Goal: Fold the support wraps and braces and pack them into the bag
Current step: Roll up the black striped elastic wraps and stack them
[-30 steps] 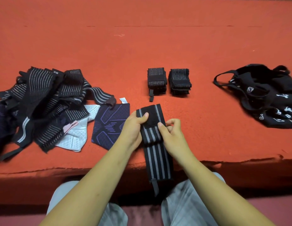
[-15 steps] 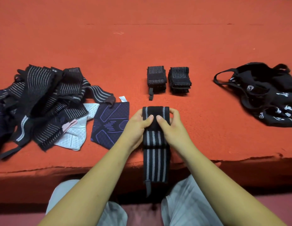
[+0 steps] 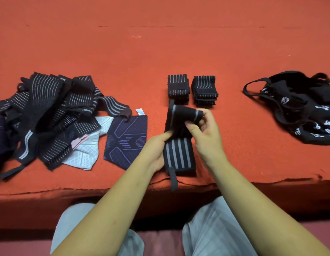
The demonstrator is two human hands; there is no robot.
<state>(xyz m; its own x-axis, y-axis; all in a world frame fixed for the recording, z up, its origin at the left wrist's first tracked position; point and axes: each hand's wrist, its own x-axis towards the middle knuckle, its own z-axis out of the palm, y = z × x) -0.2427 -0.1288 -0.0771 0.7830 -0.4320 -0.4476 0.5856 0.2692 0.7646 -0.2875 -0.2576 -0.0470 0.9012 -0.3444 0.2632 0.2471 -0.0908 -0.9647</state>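
Note:
A black wrap with grey stripes [image 3: 179, 154] lies at the near edge of the orange surface, its thin loop hanging over the edge. My left hand [image 3: 156, 146] pins the wrap's left side. My right hand [image 3: 206, 130] pinches the wrap's far end, lifted and turned sideways above the flat part. Two folded striped wraps [image 3: 178, 87] [image 3: 204, 89] sit side by side just beyond. A pile of unfolded black striped wraps [image 3: 48, 111] lies at the left, with a white brace [image 3: 86, 150] and a navy patterned brace [image 3: 126, 141] beside it. The black bag [image 3: 298, 106] lies at the right.
The orange felt surface [image 3: 160, 43] stretches far back. Its front edge [image 3: 68, 189] runs just before my knees in light trousers [image 3: 215, 228].
The wrap has been pulled up onto the surface. My right hand has lifted its far end and twisted it sideways, while my left hand slid down to the wrap's left edge.

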